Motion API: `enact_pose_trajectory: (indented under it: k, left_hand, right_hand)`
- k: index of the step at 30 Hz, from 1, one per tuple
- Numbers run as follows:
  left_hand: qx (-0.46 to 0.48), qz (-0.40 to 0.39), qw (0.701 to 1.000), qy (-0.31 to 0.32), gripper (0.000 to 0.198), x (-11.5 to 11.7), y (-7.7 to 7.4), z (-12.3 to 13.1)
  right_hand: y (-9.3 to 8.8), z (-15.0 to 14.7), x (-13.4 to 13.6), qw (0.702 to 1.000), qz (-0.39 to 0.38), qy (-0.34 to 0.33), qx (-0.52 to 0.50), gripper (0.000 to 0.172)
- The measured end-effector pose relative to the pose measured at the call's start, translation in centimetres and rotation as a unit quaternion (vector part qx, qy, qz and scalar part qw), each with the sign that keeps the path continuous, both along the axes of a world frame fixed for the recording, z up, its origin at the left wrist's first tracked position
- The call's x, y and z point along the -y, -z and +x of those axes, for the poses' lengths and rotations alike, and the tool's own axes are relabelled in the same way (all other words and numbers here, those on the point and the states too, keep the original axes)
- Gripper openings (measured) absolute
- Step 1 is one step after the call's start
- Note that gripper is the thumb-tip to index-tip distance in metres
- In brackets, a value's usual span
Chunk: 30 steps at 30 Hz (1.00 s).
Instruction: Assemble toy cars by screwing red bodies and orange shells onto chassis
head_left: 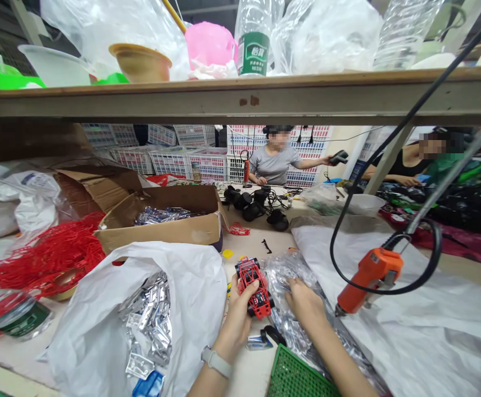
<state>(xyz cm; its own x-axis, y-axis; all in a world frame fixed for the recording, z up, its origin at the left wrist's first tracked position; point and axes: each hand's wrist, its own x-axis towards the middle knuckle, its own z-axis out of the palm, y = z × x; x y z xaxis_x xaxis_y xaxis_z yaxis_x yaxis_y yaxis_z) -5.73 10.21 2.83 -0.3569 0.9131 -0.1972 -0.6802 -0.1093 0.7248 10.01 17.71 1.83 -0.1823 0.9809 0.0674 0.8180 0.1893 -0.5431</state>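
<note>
My left hand (pixel 240 309) is closed around a small red toy car (pixel 257 289) with black wheels and an open red frame. To its right, my right hand (pixel 304 303) reaches onto a clear plastic bag (pixel 284 270) full of shiny silver parts. Its fingers look stretched out and slightly bent, with no object visible in them; the tips partly blend into the bag. Below the car lie a small silver-and-blue piece (pixel 259 342) and a black part (pixel 274 334). A green perforated basket (pixel 298 375) stands at the near edge.
A white sack (pixel 190 275) holding silver pieces (pixel 151 314) stands left. Behind it are a cardboard box (pixel 161 234) and red strands (pixel 54 253). An orange electric screwdriver (pixel 370 278) hangs at right on a black cable. A shelf (pixel 240 99) crosses above; two people sit opposite.
</note>
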Motion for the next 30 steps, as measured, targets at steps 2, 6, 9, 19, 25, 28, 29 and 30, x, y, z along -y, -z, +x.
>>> enact_pose_trajectory:
  k: [2,6,9,19,25,28,29,30]
  left_hand:
    - [0.004,-0.001,1.0,0.013,0.062,0.0,0.1,0.1]
    - [0.014,-0.02,0.999,0.042,0.059,0.2,-0.2,0.0]
    - [0.023,-0.024,0.998,0.054,0.051,0.3,-0.5,-0.1]
    - [0.079,-0.081,0.983,0.146,0.027,0.5,-0.4,-0.5]
    - [0.1,-0.095,0.972,0.189,0.029,0.8,-0.4,0.1]
    - [0.108,-0.09,0.971,0.193,0.035,0.8,-0.4,0.2]
    - [0.111,-0.089,0.971,0.193,0.036,0.8,-0.4,0.2]
    - [0.113,-0.088,0.971,0.193,0.038,0.8,-0.3,0.2]
  right_hand:
    - [0.4,0.1,-0.4,1.0,-0.014,0.0,0.017,0.013]
    - [0.4,0.7,-0.2,1.0,0.0,-0.007,-0.028,0.014]
    - [-0.2,1.3,0.6,0.992,0.026,-0.032,-0.124,0.021]
    - [-2.1,1.2,3.4,0.906,-0.065,-0.117,-0.401,0.06]
    - [-2.8,0.4,4.6,0.884,-0.125,-0.167,-0.419,0.055]
    - [-2.3,0.1,4.6,0.88,-0.121,-0.149,-0.434,0.056]
    - [-2.1,0.0,4.6,0.878,-0.119,-0.142,-0.44,0.058]
    - [-1.9,0.0,4.5,0.877,-0.118,-0.138,-0.445,0.06]
